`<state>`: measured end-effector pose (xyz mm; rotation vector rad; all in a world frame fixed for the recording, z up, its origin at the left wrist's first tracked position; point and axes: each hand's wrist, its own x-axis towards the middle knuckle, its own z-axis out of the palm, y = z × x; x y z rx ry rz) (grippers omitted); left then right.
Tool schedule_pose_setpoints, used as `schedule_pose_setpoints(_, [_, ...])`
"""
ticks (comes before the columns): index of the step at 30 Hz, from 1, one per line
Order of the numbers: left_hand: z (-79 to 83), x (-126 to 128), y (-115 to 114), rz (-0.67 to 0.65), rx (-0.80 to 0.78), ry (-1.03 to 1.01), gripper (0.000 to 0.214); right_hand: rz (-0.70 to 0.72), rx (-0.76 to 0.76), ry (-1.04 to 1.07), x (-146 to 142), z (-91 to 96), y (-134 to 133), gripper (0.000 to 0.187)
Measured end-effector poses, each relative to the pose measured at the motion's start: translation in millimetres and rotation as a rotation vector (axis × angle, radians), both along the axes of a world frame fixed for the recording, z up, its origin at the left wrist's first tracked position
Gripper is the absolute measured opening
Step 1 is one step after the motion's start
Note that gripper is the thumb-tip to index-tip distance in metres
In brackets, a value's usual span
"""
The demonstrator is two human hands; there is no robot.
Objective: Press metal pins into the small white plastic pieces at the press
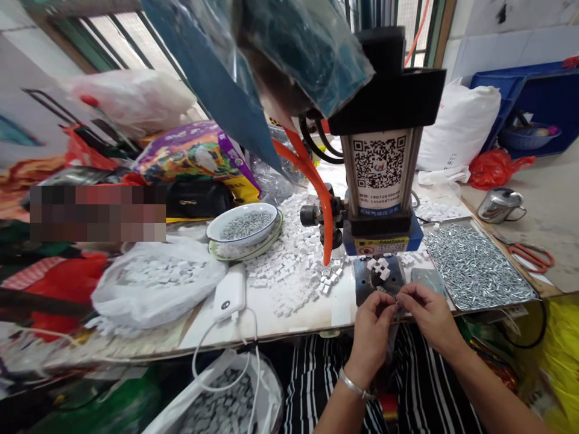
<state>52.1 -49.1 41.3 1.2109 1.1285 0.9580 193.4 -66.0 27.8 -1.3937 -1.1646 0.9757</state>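
My left hand (371,328) and my right hand (429,310) meet in front of the press base (364,286), fingertips pinched together. Between them is something small that I cannot make out. Just beyond the fingers, a few small white plastic pieces (379,267) sit in the middle of the base, under the pneumatic press (382,181). Many more white pieces (289,259) lie heaped on the table left of the press. To the right of my right hand, a shallow tray (456,304) holds a thick layer of metal pins (479,262).
Left stand an enamel bowl (242,240) of metal pins, a power bank (230,292) with a white cable, and a plastic bag (158,301) of white pieces. Scissors (536,256) and a steel cup (501,205) lie right. An orange hose (323,199) hangs beside the press.
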Motion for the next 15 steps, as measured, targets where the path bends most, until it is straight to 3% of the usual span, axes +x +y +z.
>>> schedule_pose_setpoints(10, [1.5,2.8,-1.7,0.008,-0.064,-0.245,0.016,0.186,0.112,-0.061,2.8,4.1,-2.4,0.026])
schedule_pose_setpoints(13, [-4.1,-5.3,3.5,-0.076,0.041,-0.093,0.012,0.180,0.112,-0.082,4.5,1.9,-4.2,0.028])
schedule_pose_setpoints(15, [-11.4,-20.5,15.1,-0.002,0.197,0.167,0.014,0.145,0.101,-0.095,8.1,-1.7,-6.6,0.028])
